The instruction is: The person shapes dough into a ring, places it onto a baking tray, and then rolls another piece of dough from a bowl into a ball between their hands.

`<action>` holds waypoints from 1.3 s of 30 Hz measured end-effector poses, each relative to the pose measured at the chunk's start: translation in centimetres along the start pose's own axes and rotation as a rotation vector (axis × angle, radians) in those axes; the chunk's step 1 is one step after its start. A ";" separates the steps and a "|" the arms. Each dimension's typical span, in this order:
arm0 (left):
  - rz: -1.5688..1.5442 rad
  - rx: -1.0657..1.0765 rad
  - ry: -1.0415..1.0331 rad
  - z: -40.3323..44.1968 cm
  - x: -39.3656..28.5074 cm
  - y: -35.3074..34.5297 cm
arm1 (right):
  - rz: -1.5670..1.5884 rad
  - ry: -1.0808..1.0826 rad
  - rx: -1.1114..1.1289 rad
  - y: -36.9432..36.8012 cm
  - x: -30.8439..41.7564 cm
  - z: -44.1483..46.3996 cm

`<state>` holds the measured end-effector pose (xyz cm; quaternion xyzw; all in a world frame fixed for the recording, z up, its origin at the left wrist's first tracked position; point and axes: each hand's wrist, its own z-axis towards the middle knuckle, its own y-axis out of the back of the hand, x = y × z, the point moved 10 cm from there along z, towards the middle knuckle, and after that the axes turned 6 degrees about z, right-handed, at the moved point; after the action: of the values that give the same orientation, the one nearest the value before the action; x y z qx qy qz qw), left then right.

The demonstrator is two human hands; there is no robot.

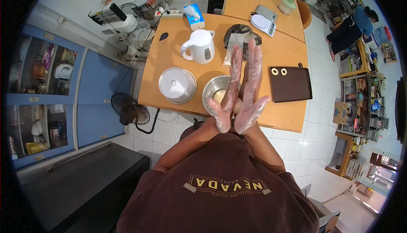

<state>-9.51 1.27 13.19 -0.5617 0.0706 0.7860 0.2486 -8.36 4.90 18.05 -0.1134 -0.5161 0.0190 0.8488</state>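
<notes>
Both my hands are in clear plastic gloves, raised above the table's near edge with fingers stretched out and palms turned toward each other. Between the palms of my left hand [229, 99] and my right hand [252, 93] sits a small pale piece of dough [238, 106], partly hidden by them. Just behind and to the left, a metal bowl [210, 89] holds pale dough, and my left hand covers part of it. Two pale dough rings [283, 71] lie on a dark baking tray [292, 89] to the right.
On the wooden table [169, 44] stand a white lidded tub [176, 84], a white electric kettle [200, 48], a tissue box [195, 20], a black plastic bag [250, 31] and a kitchen scale [263, 24]. A person [354, 29] bends at the far right.
</notes>
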 end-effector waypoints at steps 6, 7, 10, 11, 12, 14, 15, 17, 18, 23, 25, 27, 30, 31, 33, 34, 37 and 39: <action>-0.125 -0.067 -0.047 0.2 -1.8 0.4 | -0.139 0.086 0.075 0.9 -1.7 0.1; -0.117 -0.086 -0.033 0.9 -2.4 1.1 | -0.156 0.076 0.087 0.6 -1.8 -0.3; -0.106 -0.145 -0.003 1.9 -2.3 2.5 | -0.195 0.054 0.129 -0.1 -2.5 -1.3; -0.106 -0.164 0.004 2.1 -2.1 2.8 | -0.200 0.051 0.144 -0.2 -2.7 -1.5; -0.135 -0.165 0.022 2.0 -1.4 2.9 | -0.194 0.051 0.160 -0.3 -2.9 -1.8; -0.195 -0.166 0.058 1.8 0.2 3.0 | -0.183 0.051 0.191 -0.2 -3.5 -2.3; -0.226 -0.189 0.080 1.9 0.3 3.0 | -0.177 0.052 0.205 -0.2 -3.8 -2.6; -0.289 -0.234 0.125 2.0 0.5 3.0 | -0.180 0.044 0.230 0.0 -4.3 -3.1; -0.242 -0.215 0.140 2.0 0.7 2.8 | -0.189 0.036 0.242 0.1 -4.6 -3.4; -0.145 -0.144 0.043 1.0 0.2 0.6 | 0.017 0.145 0.191 -0.7 -2.0 -1.2; -0.063 -0.075 0.081 0.0 0.4 0.0 | -0.031 0.217 0.149 -0.3 -0.5 -0.3; -0.052 -0.041 0.111 -0.6 0.6 -0.4 | -0.178 0.221 0.120 1.0 -0.8 0.0; -0.238 -0.077 0.022 -0.4 -0.5 -0.5 | -0.183 0.132 0.087 1.6 -2.3 0.6; -0.265 -0.089 0.021 -0.1 -0.8 -0.3 | -0.213 0.122 0.103 1.6 -2.3 0.5; -0.320 -0.110 0.020 0.8 -2.1 0.5 | -0.272 0.104 0.135 1.6 -2.2 0.3; -0.307 -0.130 0.025 1.2 -2.4 1.0 | -0.279 0.144 0.141 1.4 -2.8 -0.1; -0.255 -0.175 0.055 2.0 -2.3 1.8 | -0.317 0.106 0.164 0.9 -2.6 -0.9; -0.210 -0.182 0.091 1.9 -1.0 1.9 | -0.293 0.095 0.177 0.8 -2.1 -1.0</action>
<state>-11.78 0.04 14.51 -0.6215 -0.0489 0.7324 0.2738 -8.37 5.22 15.53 0.0373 -0.4830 -0.0651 0.8724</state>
